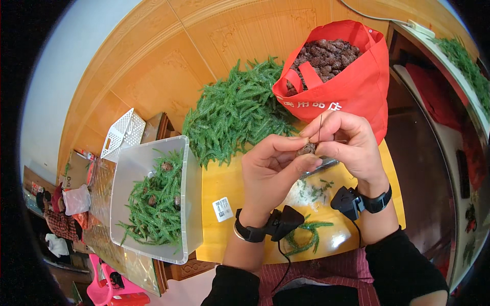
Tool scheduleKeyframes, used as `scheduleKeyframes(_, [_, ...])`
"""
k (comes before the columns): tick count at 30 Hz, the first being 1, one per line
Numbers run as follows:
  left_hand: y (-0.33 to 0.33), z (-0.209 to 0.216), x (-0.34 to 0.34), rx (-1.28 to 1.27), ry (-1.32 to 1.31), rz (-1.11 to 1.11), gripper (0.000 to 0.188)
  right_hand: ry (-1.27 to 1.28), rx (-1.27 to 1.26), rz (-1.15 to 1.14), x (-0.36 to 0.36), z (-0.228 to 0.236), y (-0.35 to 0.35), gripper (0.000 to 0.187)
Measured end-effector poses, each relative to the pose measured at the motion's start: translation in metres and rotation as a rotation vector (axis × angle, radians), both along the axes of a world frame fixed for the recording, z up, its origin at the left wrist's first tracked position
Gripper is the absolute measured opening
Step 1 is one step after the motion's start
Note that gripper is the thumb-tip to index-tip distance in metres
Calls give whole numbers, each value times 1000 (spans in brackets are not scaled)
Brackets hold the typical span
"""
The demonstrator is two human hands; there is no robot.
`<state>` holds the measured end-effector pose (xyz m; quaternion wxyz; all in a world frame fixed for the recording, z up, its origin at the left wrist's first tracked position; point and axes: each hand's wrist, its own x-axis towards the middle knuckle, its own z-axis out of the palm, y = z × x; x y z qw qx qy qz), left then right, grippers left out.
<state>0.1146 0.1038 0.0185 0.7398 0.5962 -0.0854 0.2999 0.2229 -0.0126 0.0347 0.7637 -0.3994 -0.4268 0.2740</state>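
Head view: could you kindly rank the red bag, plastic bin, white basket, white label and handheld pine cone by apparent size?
1. Red bag and plastic bin: too alike to rank.
2. White basket.
3. White label.
4. Pine cone: partly hidden; its visible part looks smallest.

white perforated basket [120, 133] at left, pink plastic seat [100, 292] below, panelled wall [145, 71] behind
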Motion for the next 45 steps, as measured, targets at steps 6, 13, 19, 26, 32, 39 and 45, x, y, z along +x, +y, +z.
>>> scheduleKeyframes(6, [-2,-3,2,118,-43,138,26,-80,3,-15,3,-4,1,8])
scheduleKeyframes(13, [-2,2,-1,346,-104,258,24,-78,48,-31,-5,2,-3,5])
scheduleKeyframes(19, [-21,8,-21,76,-26,121,25,-51,-34,0,-23,12,-22,7])
scheduleKeyframes(26, [-44,21,-56,77,-15,171,24,-146,-2,-79,-59,22,-41,7])
scheduleKeyframes(32, [-58,31,-85,362,-104,343,21,-156,-37,-61,-88,31,-57,6])
scheduleKeyframes(39, [-73,38,-102,603,-193,535,19,-366,-91,-268,-113,42,-72,6])
scheduleKeyframes(45, [-79,25,-120,455,-117,441,20,-607,-153,-400,-125,31,-78,7])
